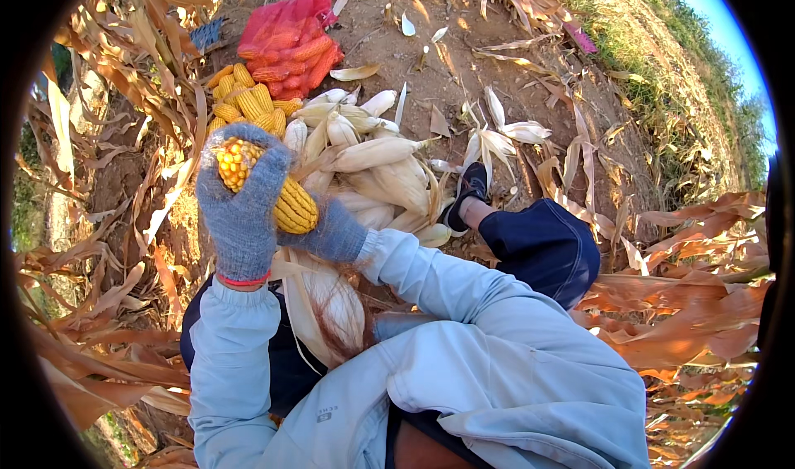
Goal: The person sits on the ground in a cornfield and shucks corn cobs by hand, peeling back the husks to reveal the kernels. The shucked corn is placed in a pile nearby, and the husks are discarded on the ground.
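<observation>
Both my hands wear grey knitted gloves. In my left hand (239, 202) is a husked yellow ear of corn (295, 207), with the fingers and thumb wrapped over its middle. Bare kernels show on both sides of the thumb. My right hand (338, 230) is closed about the ear's lower end, its fingers partly hidden behind the ear. Fine strands of corn silk cling to the gloves. Below the hands, over my lap, a pale corn husk (323, 307) hangs with a tuft of brown silk (341, 329).
Ahead lies a pile of unhusked ears (379, 158). Husked yellow ears (248, 99) are heaped beside a red mesh bag (289, 53) of corn. My shoe (470, 193) touches the pile's right side. Dry corn stalks (143, 53) stand close on the left; dry leaves (677, 307) lie at right.
</observation>
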{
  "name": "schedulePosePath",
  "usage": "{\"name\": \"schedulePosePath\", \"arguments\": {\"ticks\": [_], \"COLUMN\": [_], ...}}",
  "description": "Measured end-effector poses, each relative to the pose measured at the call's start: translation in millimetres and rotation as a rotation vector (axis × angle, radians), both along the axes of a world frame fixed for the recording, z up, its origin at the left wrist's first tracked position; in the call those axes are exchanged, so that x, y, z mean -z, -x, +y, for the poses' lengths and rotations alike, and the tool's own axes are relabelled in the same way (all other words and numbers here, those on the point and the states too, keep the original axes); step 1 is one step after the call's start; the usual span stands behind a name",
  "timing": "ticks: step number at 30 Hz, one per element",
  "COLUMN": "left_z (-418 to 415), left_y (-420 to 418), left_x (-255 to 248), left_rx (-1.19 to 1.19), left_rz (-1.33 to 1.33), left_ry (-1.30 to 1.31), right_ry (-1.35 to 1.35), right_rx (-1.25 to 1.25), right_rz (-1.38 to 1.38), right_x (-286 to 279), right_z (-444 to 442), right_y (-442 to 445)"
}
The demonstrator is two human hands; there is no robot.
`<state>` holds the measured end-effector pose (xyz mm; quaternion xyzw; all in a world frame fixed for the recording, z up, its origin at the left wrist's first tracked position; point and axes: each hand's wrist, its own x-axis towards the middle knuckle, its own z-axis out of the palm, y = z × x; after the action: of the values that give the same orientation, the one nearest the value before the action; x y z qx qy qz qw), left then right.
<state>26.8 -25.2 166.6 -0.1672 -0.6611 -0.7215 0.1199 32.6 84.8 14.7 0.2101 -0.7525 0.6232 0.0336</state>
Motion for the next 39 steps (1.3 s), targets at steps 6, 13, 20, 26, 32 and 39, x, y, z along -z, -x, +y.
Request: {"name": "schedulePosePath", "arguments": {"ticks": [6,13,20,26,32,39], "left_z": [12.7,25.7,30.9,2.9,-30.0,-62.8], "left_y": [-10.5,-25.0,-14.8,18.5,33.4,41.0], "left_x": [6.4,19.8,27.4,8.6,21.6,19.4], "left_rx": [-0.088,-0.008,0.099,0.156,0.144,0.115], "left_rz": [0.183,0.494,0.598,-0.305,-0.493,-0.488], "left_ry": [0.23,0.605,0.667,-0.168,-0.606,-0.732], "right_ry": [0.127,0.034,-0.356,-0.705,-0.811,-1.117], "right_rx": [-0.063,0.042,0.138,0.046,0.348,1.034], "right_rz": [-0.086,0.156,0.331,0.318,0.721,0.532], "right_x": [24.5,25.6,10.4,-1.7,-3.9,-59.6], "right_z": [-1.7,-0.6,21.0,33.0,103.0,276.3], "right_y": [8.5,13.3,13.2,39.4,77.8,75.9]}}
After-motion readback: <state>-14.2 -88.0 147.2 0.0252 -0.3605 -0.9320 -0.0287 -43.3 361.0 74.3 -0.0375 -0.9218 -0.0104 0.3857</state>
